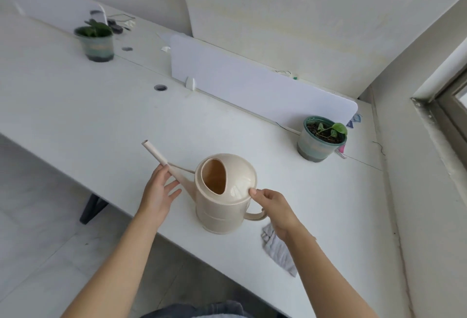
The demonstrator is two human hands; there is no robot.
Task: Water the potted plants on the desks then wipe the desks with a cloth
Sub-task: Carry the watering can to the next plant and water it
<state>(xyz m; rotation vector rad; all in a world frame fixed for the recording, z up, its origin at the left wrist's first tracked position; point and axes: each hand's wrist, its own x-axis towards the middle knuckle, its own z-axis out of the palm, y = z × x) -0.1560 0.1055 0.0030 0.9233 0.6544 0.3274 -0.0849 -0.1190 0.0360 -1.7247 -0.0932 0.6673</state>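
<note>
A beige plastic watering can (222, 206) stands upright on the white desk (101, 120), its spout pointing up and left. My right hand (274, 206) is closed around the can's handle, thumb resting on the lid's rim. My left hand (158, 191) is beside the spout with fingers spread, fingertips touching its underside. A small potted plant (322, 138) in a green-rimmed pot sits at the right, against the divider. A second potted plant (94, 42) stands far left on the adjoining desk. A grey cloth (278, 249) lies on the desk under my right forearm, partly hidden.
A white divider panel (252, 85) runs along the desk's back edge. Cable holes (160, 87) sit in the desktop. Small dark items and cables (116, 24) lie behind the far plant. A wall and window frame (439, 105) close the right side; the desk's front edge is near my body.
</note>
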